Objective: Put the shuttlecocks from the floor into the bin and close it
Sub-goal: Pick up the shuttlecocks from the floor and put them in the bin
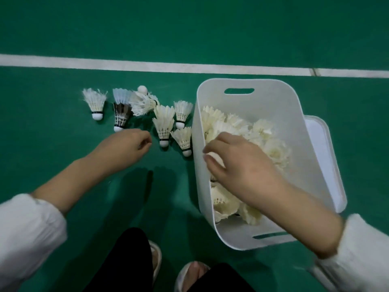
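Observation:
Several white feather shuttlecocks lie on the green floor left of the bin: one apart at the far left [95,104], a dark-feathered one [120,114], and a cluster [164,128] beside the bin wall. The white plastic bin [248,102] holds a heap of shuttlecocks [263,133]. My left hand [126,147] hovers low over the floor just short of the cluster, fingers curled, with nothing visible in it. Inside the bin near its left wall, my right hand [242,165] has its fingers closed around a white shuttlecock [214,159].
The bin's white lid [322,144] lies on the floor at its right side, partly under it. A white court line [147,66] runs across the floor beyond the shuttlecocks. My feet in pale slippers [189,275] are at the bottom edge.

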A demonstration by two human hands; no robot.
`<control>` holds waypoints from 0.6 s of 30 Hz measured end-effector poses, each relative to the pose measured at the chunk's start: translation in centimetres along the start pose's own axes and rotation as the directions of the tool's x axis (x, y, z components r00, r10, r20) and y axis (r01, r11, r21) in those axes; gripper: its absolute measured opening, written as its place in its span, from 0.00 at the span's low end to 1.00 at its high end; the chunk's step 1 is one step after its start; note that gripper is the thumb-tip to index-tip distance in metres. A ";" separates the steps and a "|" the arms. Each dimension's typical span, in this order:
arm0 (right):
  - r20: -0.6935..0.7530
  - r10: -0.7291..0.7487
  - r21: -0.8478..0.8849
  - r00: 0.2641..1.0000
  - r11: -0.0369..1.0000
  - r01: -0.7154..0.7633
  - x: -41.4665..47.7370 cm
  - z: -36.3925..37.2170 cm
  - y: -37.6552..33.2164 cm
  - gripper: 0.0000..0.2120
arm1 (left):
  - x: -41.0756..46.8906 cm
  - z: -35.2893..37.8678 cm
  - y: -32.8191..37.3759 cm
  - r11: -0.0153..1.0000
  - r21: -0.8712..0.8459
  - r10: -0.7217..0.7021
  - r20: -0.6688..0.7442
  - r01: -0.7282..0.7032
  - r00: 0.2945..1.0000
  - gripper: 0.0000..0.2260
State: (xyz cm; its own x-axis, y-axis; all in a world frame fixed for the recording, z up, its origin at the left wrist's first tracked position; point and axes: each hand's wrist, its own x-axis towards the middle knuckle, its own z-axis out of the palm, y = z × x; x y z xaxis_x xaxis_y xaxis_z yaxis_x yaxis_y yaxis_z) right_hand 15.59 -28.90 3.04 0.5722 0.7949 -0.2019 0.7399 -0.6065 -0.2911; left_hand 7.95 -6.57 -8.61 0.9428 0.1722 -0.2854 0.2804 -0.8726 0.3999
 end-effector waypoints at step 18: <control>0.155 0.290 0.000 0.944 0.956 -0.294 19.0 11.6 -3.0 0.19 | 5.6 2.1 -5.8 0.999 -0.016 -0.045 -0.320 0.042 0.946 0.17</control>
State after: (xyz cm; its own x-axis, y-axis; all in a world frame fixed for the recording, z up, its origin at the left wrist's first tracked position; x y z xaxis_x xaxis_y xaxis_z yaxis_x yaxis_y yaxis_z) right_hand 20.09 -11.79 -10.79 0.7004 0.5772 -0.4200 0.5390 -0.8134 -0.2190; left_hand 11.25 -1.48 -14.37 0.9372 0.3486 -0.0099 0.3230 -0.8570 0.4014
